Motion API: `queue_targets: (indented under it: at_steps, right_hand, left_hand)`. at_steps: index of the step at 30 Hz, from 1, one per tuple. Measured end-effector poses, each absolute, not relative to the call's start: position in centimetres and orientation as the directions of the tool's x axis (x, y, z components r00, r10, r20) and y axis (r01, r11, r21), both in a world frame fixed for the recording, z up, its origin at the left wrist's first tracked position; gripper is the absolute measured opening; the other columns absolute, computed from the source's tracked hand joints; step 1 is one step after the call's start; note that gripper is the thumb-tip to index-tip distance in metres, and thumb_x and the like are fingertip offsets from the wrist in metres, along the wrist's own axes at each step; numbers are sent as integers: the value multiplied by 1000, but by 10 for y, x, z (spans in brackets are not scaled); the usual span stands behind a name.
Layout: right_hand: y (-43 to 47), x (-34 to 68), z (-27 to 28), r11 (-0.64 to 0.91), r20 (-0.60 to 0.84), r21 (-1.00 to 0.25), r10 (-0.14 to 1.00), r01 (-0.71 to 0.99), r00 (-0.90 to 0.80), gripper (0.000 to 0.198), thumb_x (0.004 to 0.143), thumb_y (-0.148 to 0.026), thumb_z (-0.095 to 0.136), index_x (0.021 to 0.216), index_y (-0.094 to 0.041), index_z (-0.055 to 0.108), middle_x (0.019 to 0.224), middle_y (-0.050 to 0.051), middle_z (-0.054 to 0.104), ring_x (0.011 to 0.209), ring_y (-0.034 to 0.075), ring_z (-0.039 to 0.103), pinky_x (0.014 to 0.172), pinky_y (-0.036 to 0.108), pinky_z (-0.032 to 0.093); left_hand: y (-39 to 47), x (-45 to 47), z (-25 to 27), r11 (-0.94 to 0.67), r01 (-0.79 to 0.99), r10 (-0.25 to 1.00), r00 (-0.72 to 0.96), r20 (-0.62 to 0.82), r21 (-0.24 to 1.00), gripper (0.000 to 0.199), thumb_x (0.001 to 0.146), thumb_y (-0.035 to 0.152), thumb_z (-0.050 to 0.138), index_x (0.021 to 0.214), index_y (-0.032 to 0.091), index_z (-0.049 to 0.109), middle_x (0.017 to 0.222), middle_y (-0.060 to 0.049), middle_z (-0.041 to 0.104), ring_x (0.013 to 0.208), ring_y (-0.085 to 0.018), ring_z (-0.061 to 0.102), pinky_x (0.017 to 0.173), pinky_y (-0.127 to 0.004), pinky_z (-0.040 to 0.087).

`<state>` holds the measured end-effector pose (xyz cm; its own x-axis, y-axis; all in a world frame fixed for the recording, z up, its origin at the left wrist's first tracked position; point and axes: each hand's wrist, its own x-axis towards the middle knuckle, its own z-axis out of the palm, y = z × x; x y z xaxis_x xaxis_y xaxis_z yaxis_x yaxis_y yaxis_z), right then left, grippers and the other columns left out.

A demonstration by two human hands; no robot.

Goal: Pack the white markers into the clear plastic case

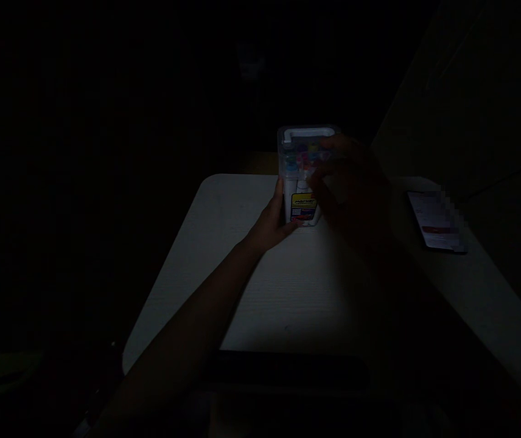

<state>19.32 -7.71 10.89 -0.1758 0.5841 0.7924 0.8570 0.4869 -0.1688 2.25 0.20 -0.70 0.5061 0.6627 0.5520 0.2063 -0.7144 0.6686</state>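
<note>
Count on the tabletop: 1 table (pixel 224 225), 1 clear case (pixel 290 198) with 1 white handle (pixel 310 132) on its lid and 1 yellow-and-blue label (pixel 303 207) on its front, plus 1 phone (pixel 437 222). Hands: 2 total, 1 left hand (pixel 272 224) and 1 right hand (pixel 354 188), both the wearer's; markers (pixel 291 176) inside the case are several, at least 4 by distinct cap colours (blue, purple, yellow, pink), exact number unreadable in the dark and partly behind fingers. Off the table: 1 yellow-green item (pixel 0 371) at lower left, too dim to identify.
</note>
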Motion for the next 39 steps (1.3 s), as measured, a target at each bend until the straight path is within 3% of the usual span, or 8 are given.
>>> queue_targets:
  at_steps: [7,11,16,22,26,32,39]
  right_hand:
    - [-71,198,103,499,730,-201,650,843,-211,20,92,-32,49,89,-25,68,131,3,55,140,25,40,118,50,39]
    - [-60,200,96,610,795,-221,564,761,-221,17,89,-30,52,87,-25,68,128,3,57,137,26,43,116,53,41]
    - [-58,201,96,612,864,-141,460,778,-206,11,85,-27,57,82,-24,67,128,1,58,124,24,53,105,48,49]
    - [-60,222,112,662,803,-113,500,741,-325,22,90,-31,51,105,-29,67,126,1,62,122,22,57,105,46,51]
    - [-56,232,113,709,809,-104,468,698,-355,27,92,-38,49,112,-30,64,134,0,58,134,23,49,113,50,46]
    - [-49,235,103,714,792,-181,514,676,-331,32,93,-44,47,121,-33,58,143,-1,50,145,23,37,120,49,39]
    - [-46,237,105,756,863,-140,409,639,-296,41,95,-40,47,136,-37,43,139,0,53,133,18,51,110,42,50]
  left_hand:
    - [-1,22,-3,-659,277,722,491,487,699,109,82,50,67,156,20,-7,155,-18,40,147,-35,34,120,-52,34]
    - [0,23,-5,-660,267,722,486,493,703,110,81,49,68,156,20,-6,151,-19,44,144,-35,39,117,-52,37]
    - [0,23,-5,-673,233,707,481,518,702,109,81,46,70,157,22,-5,150,-19,45,142,-34,43,115,-51,40]
    - [-2,18,-7,-644,277,731,497,467,714,111,78,49,72,157,18,0,147,-20,50,132,-34,55,109,-49,47]
    - [-5,17,-7,-661,228,704,517,486,715,113,77,49,73,157,19,-1,144,-18,54,124,-29,62,104,-43,51]
    - [-7,17,-5,-662,242,710,506,490,709,114,75,50,74,157,21,1,134,-16,63,109,-27,70,93,-41,57]
    - [-9,17,-1,-661,266,714,512,478,702,115,75,54,73,157,18,0,128,-16,67,100,-25,72,85,-36,59]
